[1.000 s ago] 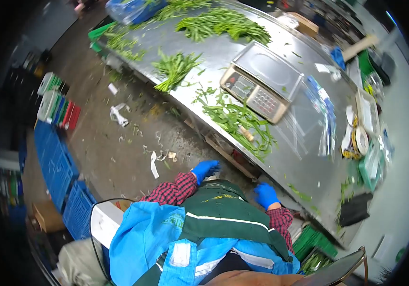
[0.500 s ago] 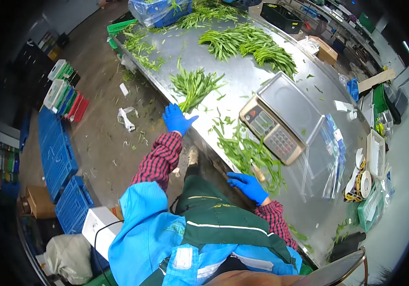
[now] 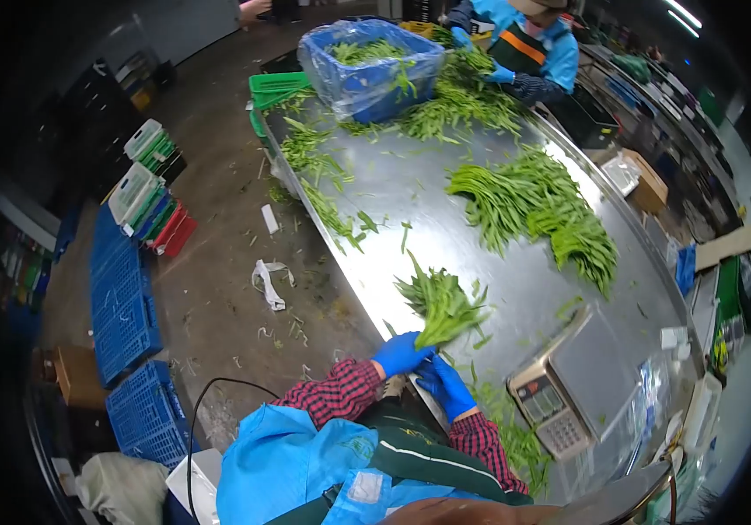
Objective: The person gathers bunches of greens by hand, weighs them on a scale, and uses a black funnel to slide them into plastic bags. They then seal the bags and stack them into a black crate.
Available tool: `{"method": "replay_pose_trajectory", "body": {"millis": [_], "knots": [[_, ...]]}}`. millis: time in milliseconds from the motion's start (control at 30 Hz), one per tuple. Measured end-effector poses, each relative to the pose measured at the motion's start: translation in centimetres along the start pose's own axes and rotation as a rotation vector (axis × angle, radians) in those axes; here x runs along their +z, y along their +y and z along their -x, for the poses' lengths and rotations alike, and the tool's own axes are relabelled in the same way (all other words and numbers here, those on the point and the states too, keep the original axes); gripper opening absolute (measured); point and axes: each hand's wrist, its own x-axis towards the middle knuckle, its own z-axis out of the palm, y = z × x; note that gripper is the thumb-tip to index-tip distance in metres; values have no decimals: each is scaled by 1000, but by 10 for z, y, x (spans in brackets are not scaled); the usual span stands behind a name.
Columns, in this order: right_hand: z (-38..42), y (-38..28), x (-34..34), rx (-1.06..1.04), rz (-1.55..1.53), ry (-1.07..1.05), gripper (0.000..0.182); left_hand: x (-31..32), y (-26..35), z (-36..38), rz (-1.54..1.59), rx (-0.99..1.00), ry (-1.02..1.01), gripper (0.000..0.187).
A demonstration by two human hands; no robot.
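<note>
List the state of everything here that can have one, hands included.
Left hand: gloved, gripping stems.
Right hand: gloved, close beside it; grip unclear.
Bunch of greens: held at the stems, leaves fanned out.
Long pile of greens: loose on the table.
Blue basket: open-topped, plastic-lined, greens inside.
Scale: on the table, display unreadable.
White scrap: crumpled on the floor.

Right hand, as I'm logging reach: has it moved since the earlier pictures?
Yes, the right hand has moved away from the scale, towards the leafy bunch.
</note>
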Motion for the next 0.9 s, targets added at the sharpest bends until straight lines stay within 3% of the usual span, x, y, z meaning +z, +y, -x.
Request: {"method": "replay_pose_trajectory", "body": {"millis": [67,100,200,267,333,367,400,433,467,500,600,633,667,700,733,767,800,833,900], "knots": [[-23,-11,18,-161,-202,-153,43,-4,5,0,-48,90,-62,51],[-28,-17,23,-180,-120,-97,41,-28,33,10,-98,120,-196,53],[-32,-42,38,-271,94,61,36,-14,12,-9,-53,89,-279,54],[-26,-55,49,-359,188,168,32,-33,21,-19,20,190,-358,53],[-21,-65,43,-450,232,166,30,-26,3,-44,41,350,-457,52],[-17,-74,40,-481,261,167,29,-47,27,-49,-50,391,-495,52],[-16,-81,35,-514,289,167,28,-49,29,-70,-93,250,-682,56],[-18,-86,24,-564,352,180,26,-51,31,-86,-104,319,-704,59],[-19,-90,19,-569,332,236,23,-50,34,-101,-114,390,-723,62],[-20,-95,14,-574,312,292,21,-34,23,-120,-18,595,-636,66],[-32,-100,-5,-655,253,479,16,-13,24,-181,-85,697,-756,55],[-34,-102,-11,-640,244,569,15,-29,44,-202,-237,601,-854,50],[-35,-105,-18,-624,234,656,15,-40,53,-223,-280,636,-680,50],[-35,-109,-22,-624,199,685,14,-24,25,-269,-410,680,-431,62],[-33,-114,-25,-625,165,711,13,-38,32,-303,-477,646,-253,89],[-33,-117,-29,-624,131,735,13,-63,54,-333,-350,787,65,113],[-36,-116,-35,-630,104,762,12,-81,52,-374,-320,804,71,130],[-42,-113,-42,-636,79,787,11,-105,79,-394,-542,630,132,137],[-54,-116,-51,-642,59,813,11,-122,67,-460,-711,532,162,146]]}}
